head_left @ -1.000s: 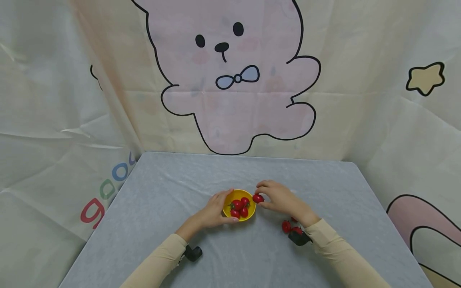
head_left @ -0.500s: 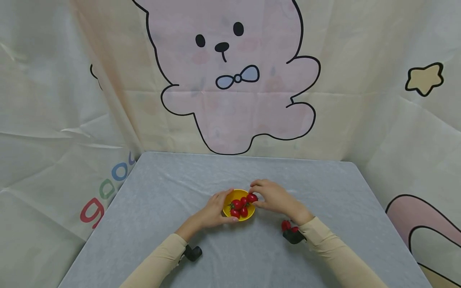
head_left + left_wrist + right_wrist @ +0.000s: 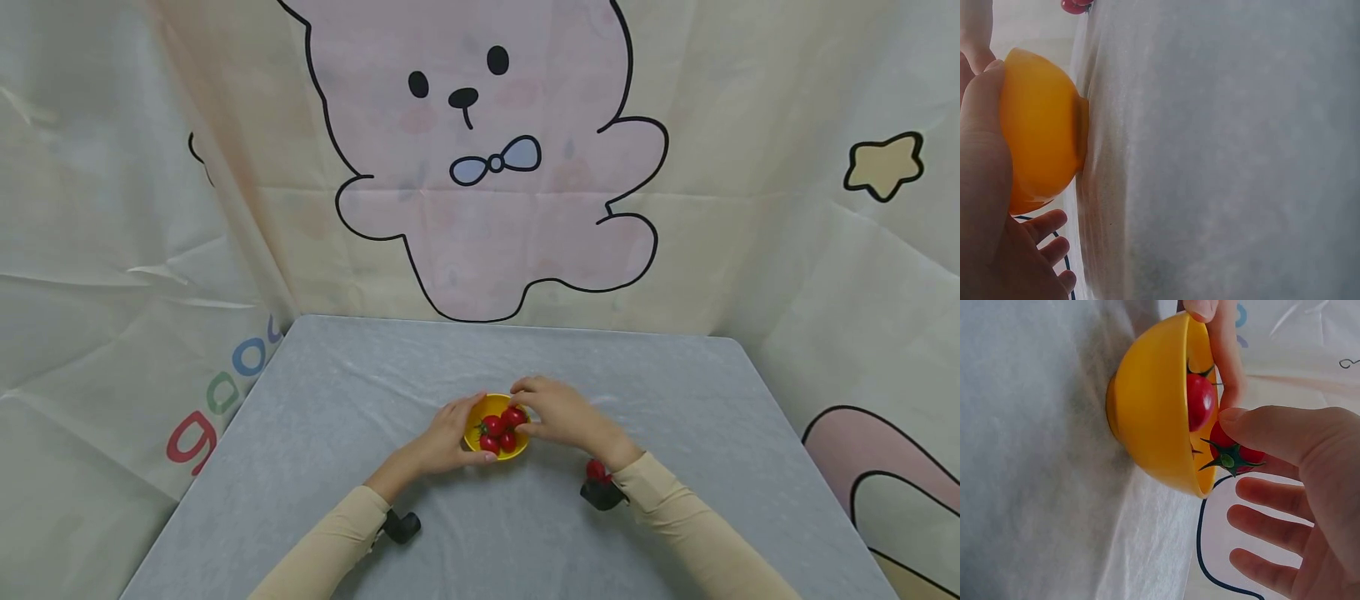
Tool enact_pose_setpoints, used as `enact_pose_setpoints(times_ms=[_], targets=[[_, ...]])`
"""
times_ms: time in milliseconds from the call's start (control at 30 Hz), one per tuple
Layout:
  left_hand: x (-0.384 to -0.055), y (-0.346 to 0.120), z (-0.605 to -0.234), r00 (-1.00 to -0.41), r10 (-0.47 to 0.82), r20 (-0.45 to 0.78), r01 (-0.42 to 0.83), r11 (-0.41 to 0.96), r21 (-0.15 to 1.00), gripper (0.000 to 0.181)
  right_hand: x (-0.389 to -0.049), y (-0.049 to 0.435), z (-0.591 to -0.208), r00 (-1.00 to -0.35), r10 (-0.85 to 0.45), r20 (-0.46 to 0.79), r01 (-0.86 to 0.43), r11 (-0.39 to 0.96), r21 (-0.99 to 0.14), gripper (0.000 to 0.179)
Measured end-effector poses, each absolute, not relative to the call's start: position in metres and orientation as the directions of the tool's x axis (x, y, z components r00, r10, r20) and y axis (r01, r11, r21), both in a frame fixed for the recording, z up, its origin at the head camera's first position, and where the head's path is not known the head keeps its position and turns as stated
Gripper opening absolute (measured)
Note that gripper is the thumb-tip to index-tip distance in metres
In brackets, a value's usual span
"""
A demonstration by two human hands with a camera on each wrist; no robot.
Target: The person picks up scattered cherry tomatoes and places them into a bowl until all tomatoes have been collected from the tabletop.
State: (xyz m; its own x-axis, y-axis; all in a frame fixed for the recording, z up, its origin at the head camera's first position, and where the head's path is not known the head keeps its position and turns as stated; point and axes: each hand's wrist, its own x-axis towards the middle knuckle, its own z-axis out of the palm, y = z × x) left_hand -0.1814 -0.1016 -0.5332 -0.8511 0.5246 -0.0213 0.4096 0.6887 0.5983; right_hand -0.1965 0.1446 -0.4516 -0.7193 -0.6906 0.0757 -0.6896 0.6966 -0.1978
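A yellow bowl [image 3: 470,437] stands on the grey cloth with several red cherry tomatoes [image 3: 491,426] inside. My left hand [image 3: 438,440] holds it from the left, thumb at the near rim and fingers round the far side. In the right wrist view, my right hand [image 3: 1316,462] pinches a cherry tomato with a green leafy top [image 3: 1247,454] between thumb and index finger, right at the bowl's open side. The other fingers extend free. One more tomato [image 3: 1200,403] shows within the bowl there.
More cherry tomatoes [image 3: 596,469] lie on the table right of the bowl, partly hidden by the black wrist camera [image 3: 602,494]. Another black camera [image 3: 402,528] sits at the left wrist. A curtain with a printed bear [image 3: 480,225] hangs behind the table [image 3: 360,358].
My right hand has moved left with the pinched tomato, from beside the bowl to over its right rim and inside. The left hand and bowl stay nearly still.
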Motion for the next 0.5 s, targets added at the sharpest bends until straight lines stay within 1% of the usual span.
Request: enact_pose_setpoints(times_ms=[233, 500], targets=[[-0.1798, -0.1015, -0.5329, -0.854, 0.52, -0.011, 0.408, 0.683, 0.606, 0.101, -0.1912, 0.1387, -0.4551, -0.71, -0.703, 0.047, -0.696, 0.689, -0.204, 0.038], [-0.1796, -0.1023, -0.5321, -0.85, 0.526, 0.0, 0.42, 0.679, 0.602, 0.101, -0.1898, 0.1387, -0.4612, -0.701, -0.711, 0.055, -0.705, 0.679, -0.207, 0.037]])
